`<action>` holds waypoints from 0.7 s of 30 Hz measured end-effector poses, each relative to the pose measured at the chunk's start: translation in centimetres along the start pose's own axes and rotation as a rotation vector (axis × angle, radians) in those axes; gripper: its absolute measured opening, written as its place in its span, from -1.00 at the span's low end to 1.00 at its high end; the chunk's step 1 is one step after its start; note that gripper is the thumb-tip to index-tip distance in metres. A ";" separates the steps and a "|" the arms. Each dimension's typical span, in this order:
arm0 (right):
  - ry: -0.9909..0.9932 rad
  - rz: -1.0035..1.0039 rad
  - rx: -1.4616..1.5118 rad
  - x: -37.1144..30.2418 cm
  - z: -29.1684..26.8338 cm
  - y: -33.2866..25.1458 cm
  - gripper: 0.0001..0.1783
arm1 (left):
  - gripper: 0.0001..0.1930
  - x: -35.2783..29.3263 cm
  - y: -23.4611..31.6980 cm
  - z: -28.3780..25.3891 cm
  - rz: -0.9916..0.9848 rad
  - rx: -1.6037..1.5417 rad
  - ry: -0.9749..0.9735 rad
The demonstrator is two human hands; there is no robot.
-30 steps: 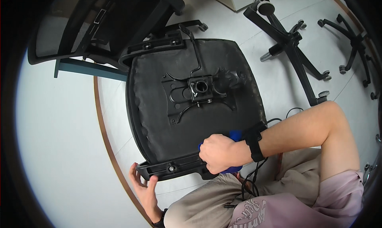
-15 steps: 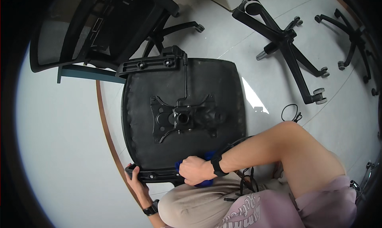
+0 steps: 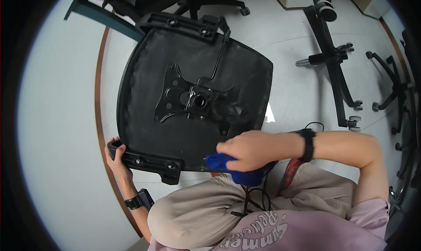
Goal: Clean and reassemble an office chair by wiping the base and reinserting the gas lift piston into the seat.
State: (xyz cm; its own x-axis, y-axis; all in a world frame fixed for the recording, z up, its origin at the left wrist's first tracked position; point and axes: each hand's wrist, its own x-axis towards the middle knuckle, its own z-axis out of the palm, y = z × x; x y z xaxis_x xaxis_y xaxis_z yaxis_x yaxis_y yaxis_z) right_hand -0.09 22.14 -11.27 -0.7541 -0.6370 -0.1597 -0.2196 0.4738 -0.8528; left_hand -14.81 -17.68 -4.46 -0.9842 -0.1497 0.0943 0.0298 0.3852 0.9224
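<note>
On the left, a tall white wall (image 3: 66,119) with a brown strip (image 3: 98,97) along its foot; beyond and below, a pale, shiny floor (image 3: 272,36). In the middle, before the knees, a black chair seat (image 3: 144,89), underside up and turned slightly askew; cannot tell what bears its weight. At the upper edge of the view, part of another black chair (image 3: 197,5). To the right, well apart from the seat, a black wheeled base (image 3: 331,54), tipped on its side, silver-tipped post toward the seat. Farther right, a second wheeled base (image 3: 394,86), dim near the rim. At the bottom, beige trousers (image 3: 197,207) and a pale pink shirt (image 3: 315,224).

Fixed to the seat's underside, a black metal plate (image 3: 175,95) with a round socket at its centre. Along the seat's far edge, the far armrest (image 3: 184,25); at its near left edge, the near armrest (image 3: 149,161). With the left hand (image 3: 116,159), grips the left end of the near armrest, thumb on the inner side, fingers around the outer. With the right hand (image 3: 245,150), fingers closed on a bunched blue cloth (image 3: 245,176), meets the seat's near edge, right of the near armrest. Between plate and far armrest, a thin bent lever (image 3: 217,60). Smallest, silver bolts in both armrests.
</note>
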 end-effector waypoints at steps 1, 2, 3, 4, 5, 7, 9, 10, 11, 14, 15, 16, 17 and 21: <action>0.008 0.077 0.109 -0.9 -1.7 -0.6 -0.58 | -0.46 -0.2 -0.2 0.3 0.036 0.001 0.045; 0.010 0.154 0.144 -1.5 -3.8 -1.4 -0.57 | -0.44 -0.5 -0.1 0.6 0.039 -0.011 0.072; 0.012 0.227 0.175 -1.9 -5.9 -2.2 -0.55 | -0.43 -0.6 0.1 0.7 0.057 -0.028 0.089; 0.127 0.233 0.158 -2.6 -7.5 -2.4 -0.56 | -0.42 -0.8 0.0 1.0 0.060 -0.012 0.100; 0.252 0.239 0.138 -3.2 -9.0 -2.4 -0.57 | -0.41 -0.8 0.1 1.6 0.069 0.001 0.102; 0.463 0.191 0.012 -2.0 -11.2 -1.9 -0.55 | -0.43 -1.4 0.2 0.7 0.029 -0.048 0.127; 0.479 0.216 -0.175 -0.6 -14.0 -2.4 -0.56 | -0.45 -1.2 -0.1 0.9 0.044 -0.045 0.126; 0.470 0.262 -0.168 0.2 -15.0 -3.2 -0.59 | -0.44 -1.1 0.0 1.2 0.041 -0.015 0.105; 0.507 0.228 -0.185 1.2 -15.8 -3.3 -0.63 | -0.43 -1.1 0.5 1.4 0.064 0.010 0.106; 0.554 0.148 -0.267 5.8 -17.3 -2.8 -0.62 | -0.42 -1.3 0.7 1.6 0.065 0.020 0.118; 0.469 0.069 -0.332 8.2 -17.6 -2.5 -0.51 | -0.41 -2.0 2.0 -0.1 0.066 0.044 0.141; 0.424 0.147 -0.358 8.6 -17.4 -0.3 -0.47 | -0.40 -1.3 1.4 1.2 0.075 0.010 0.100; 0.367 0.192 -0.358 10.0 -16.8 1.5 -0.43 | -0.40 -1.0 1.0 1.4 0.060 0.003 0.085; 0.007 0.505 -0.431 14.0 -17.8 -0.3 -0.47 | -0.38 -0.7 -0.1 0.7 0.102 0.021 0.100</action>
State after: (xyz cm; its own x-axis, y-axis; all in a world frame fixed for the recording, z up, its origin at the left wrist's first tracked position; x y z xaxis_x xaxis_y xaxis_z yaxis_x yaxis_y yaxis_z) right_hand -21.62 23.87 -4.38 -0.8332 -0.2693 -0.4830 -0.0645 0.9148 -0.3988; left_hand -14.24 -16.95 -4.90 -0.9539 -0.1988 0.2250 0.1239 0.4219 0.8981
